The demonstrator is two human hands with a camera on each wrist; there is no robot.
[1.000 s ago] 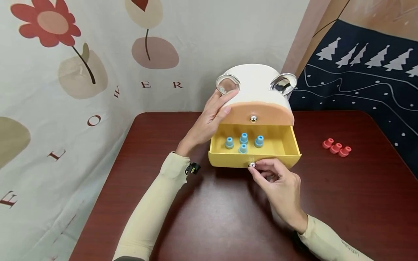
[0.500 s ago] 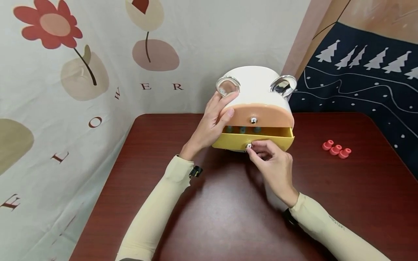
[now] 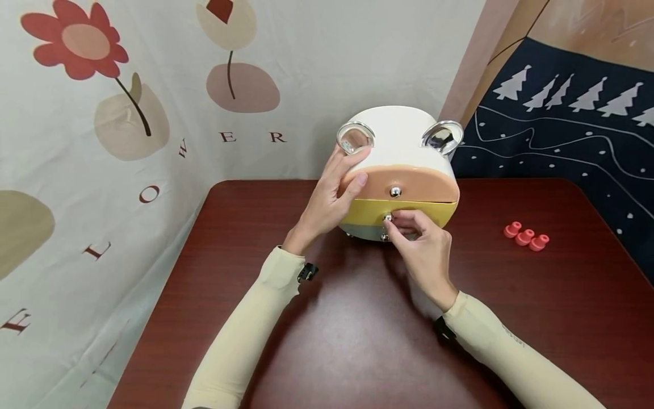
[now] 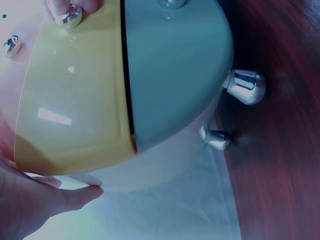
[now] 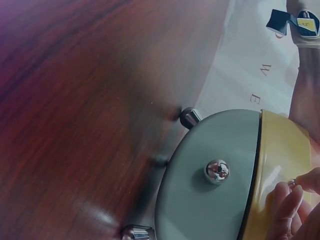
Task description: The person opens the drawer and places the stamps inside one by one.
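A small rounded drawer cabinet [image 3: 398, 136] with a white top and two silver ears stands at the back of the table. My left hand [image 3: 327, 199] rests against its left side, thumb on the orange top drawer [image 3: 424, 183] and fingers extended along the side below the ear. Between thumb and fingers, my right hand [image 3: 424, 250] pinches the silver knob [image 3: 388, 217] of the yellow middle drawer [image 4: 75, 95]. That drawer is pushed in; its contents are hidden. Beneath it is the closed green drawer [image 5: 215, 142], with its own round silver knob [image 5: 217, 171].
Several silver feet carry the cabinet, one of them a shiny foot [image 4: 246, 87]. Red plastic pegs [image 3: 525, 237] lie in a short row to the right on the dark wooden table [image 3: 337, 335]. A patterned cloth [image 3: 301, 68] hangs behind.
The yellow drawer, pulled out with several blue pegs showing inside, has slid back into the cabinet. My right hand moved away from me with its knob. My left hand stayed on the cabinet.
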